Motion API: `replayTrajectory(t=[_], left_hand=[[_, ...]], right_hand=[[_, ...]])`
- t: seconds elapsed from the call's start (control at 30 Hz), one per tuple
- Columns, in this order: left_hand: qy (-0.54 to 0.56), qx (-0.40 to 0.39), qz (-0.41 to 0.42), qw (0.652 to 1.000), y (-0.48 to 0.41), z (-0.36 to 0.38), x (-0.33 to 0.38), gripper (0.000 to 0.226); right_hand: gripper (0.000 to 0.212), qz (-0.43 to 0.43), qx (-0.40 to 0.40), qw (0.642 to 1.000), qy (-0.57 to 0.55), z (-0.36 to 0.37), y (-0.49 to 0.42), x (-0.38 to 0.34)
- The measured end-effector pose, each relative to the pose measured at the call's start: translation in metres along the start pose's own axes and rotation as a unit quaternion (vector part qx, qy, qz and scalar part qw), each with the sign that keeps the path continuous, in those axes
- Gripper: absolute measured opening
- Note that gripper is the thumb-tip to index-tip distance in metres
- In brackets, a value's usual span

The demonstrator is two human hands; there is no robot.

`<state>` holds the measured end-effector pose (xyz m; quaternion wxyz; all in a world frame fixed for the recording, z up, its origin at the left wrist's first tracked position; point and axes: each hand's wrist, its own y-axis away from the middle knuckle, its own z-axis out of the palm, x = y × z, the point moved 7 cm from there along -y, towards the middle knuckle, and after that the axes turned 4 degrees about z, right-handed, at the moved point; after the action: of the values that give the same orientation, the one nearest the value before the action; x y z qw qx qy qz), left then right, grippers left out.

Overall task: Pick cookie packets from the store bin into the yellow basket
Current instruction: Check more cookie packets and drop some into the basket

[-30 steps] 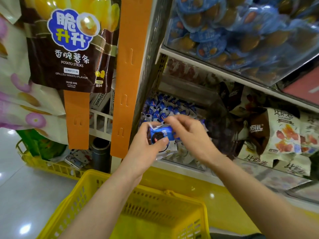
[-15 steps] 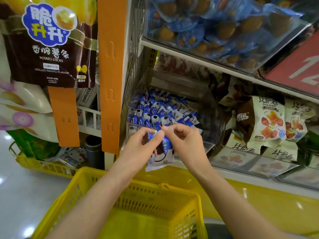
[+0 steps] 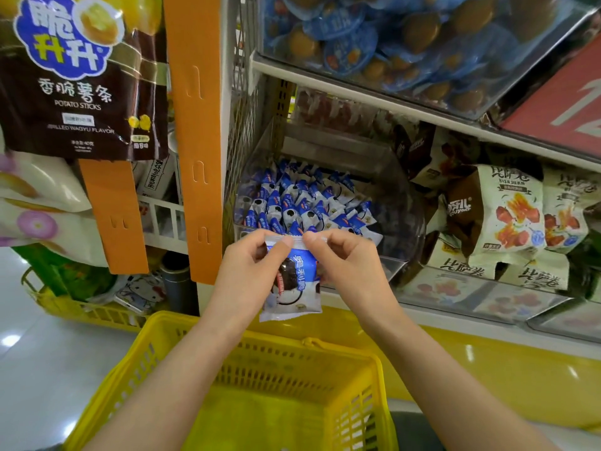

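Below the shared pinch sits the yellow basket [image 3: 325, 349], as left hand [image 3: 250, 271] and right hand [image 3: 349, 265] each nip the top seam of a cookie packet [image 3: 294, 288] hanging lengthwise toward it.

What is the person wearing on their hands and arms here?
The left hand and right hand are gloveless, with no rings visible. Both forearms are bare to the frame edge: no sleeves, watch or bracelet show. Visible nails look short and unpainted.
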<state>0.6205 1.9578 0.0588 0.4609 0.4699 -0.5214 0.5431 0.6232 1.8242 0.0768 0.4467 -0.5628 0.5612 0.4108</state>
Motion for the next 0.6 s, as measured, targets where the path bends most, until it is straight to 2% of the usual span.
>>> replayTrajectory(t=[0.07,0.13,0.2,0.27,0.33,0.4,0.5,0.6], left_hand=[[0.007,0.011,-0.005,1.0,-0.001,-0.004,-0.001,0.017],[-0.001,0.004,0.0,1.0,0.0,-0.004,0.0,0.017],[0.004,-0.008,-0.006,1.0,0.0,-0.001,-0.001,0.017],[0.024,-0.016,-0.022,0.999,0.0,0.002,-0.003,0.017],[0.036,-0.019,-0.032,0.999,0.0,0.003,-0.005,0.018],[0.036,-0.025,-0.038,0.998,0.0,0.002,-0.006,0.018],[0.022,-0.056,-0.047,0.997,0.002,0.006,-0.006,0.018],[0.023,-0.053,-0.073,0.996,0.001,0.006,-0.01,0.025]], right_hand=[[0.008,-0.032,-0.034,0.999,0.009,0.005,0.004,-0.006],[0.008,-0.098,-0.022,0.99,0.094,0.004,0.008,-0.012],[0.002,-0.183,0.017,0.963,0.197,0.002,0.013,-0.021],[0.006,-0.268,0.048,0.919,0.286,0.003,0.02,-0.031],[0.007,-0.301,0.055,0.897,0.319,0.004,0.022,-0.034],[0.006,-0.263,0.049,0.922,0.279,0.002,0.019,-0.031],[0.003,-0.137,0.056,0.975,0.168,-0.006,0.009,-0.016],[0.005,-0.02,0.072,0.996,0.043,-0.016,-0.001,-0.001]])
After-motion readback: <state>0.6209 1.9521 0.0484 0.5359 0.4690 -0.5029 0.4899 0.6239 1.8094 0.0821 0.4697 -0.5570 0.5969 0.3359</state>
